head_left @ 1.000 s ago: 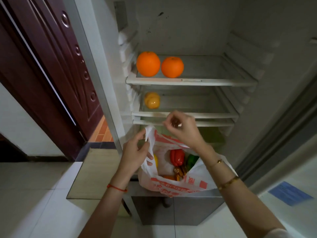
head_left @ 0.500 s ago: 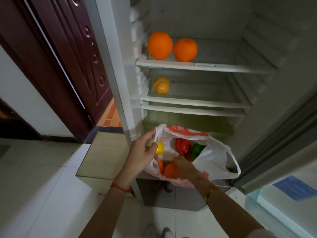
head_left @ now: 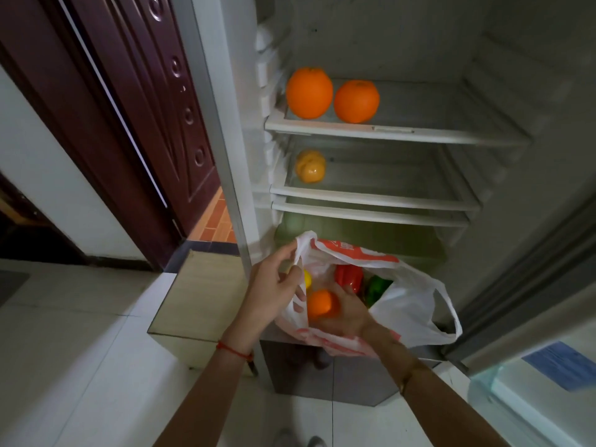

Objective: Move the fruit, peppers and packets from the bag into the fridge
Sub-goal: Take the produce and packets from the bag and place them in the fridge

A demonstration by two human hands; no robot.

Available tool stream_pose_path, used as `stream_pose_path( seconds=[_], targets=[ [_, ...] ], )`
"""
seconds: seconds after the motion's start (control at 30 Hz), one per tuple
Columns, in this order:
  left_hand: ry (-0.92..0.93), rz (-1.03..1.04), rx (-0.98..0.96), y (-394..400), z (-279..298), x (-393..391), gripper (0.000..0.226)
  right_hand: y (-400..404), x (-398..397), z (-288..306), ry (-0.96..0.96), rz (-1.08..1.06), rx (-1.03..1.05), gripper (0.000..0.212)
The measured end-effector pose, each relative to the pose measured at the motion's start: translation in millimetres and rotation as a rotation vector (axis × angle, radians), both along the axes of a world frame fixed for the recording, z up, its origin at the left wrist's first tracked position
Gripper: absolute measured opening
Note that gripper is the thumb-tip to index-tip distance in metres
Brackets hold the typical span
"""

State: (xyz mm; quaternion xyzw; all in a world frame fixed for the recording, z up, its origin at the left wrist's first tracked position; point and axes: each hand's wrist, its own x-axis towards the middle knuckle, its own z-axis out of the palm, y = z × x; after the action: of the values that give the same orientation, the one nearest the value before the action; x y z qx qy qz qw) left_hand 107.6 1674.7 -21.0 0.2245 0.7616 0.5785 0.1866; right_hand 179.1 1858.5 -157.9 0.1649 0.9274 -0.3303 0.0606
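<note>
A white and red plastic bag (head_left: 412, 295) sits at the bottom of the open fridge. My left hand (head_left: 274, 291) pinches the bag's left rim and holds it open. My right hand (head_left: 348, 312) is inside the bag, closed around an orange (head_left: 319, 303). Still in the bag are a red pepper (head_left: 350, 277), a green pepper (head_left: 375, 287) and something yellow (head_left: 308, 278). Two oranges (head_left: 309, 93) (head_left: 356, 101) rest on the top shelf (head_left: 419, 133). An orange-yellow pepper (head_left: 310, 166) lies on the shelf below.
The fridge's left wall and frame (head_left: 225, 156) stand close to my left hand. A beige box-like block (head_left: 200, 295) sits on the floor to the left. A dark wooden door (head_left: 135, 108) is further left. The fridge door's edge (head_left: 532, 285) is on the right.
My right hand went from the bag's top edge down into the bag and closed on an orange, now lifted slightly. My left hand kept hold of the rim.
</note>
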Motion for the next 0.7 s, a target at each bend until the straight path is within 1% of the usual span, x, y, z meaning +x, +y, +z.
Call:
stream_pose_path(
  seconds=[0.1,0.17,0.23,0.4,0.47,0.57,0.7],
  targets=[
    [0.005,0.000,0.033,6.0,7.6,-4.6,0.048,9.9,2.2,34.2,0.256,-0.079,-0.237,0.083],
    [0.006,0.001,0.043,10.8,10.3,-10.3,0.048,13.0,2.2,62.5,0.399,-0.114,-0.333,0.078],
    [0.005,-0.007,0.049,16.0,12.1,-15.6,0.048,15.8,1.1,86.0,0.481,-0.152,-0.382,0.074],
    [-0.013,-0.013,0.070,28.1,16.3,-26.1,0.049,23.5,-1.3,134.0,0.731,-0.212,-0.436,0.075],
    [-0.036,-0.010,0.067,33.6,16.4,-29.5,0.048,28.3,-3.2,155.5,0.812,-0.213,-0.400,0.076],
    [-0.041,-0.025,0.074,40.7,15.2,-34.3,0.049,39.2,-8.0,190.4,0.923,-0.225,-0.344,0.070],
    [-0.039,-0.042,0.080,47.9,13.1,-39.9,0.049,61.2,-22.8,231.7,1.054,-0.365,-0.259,0.068]
  ],
)
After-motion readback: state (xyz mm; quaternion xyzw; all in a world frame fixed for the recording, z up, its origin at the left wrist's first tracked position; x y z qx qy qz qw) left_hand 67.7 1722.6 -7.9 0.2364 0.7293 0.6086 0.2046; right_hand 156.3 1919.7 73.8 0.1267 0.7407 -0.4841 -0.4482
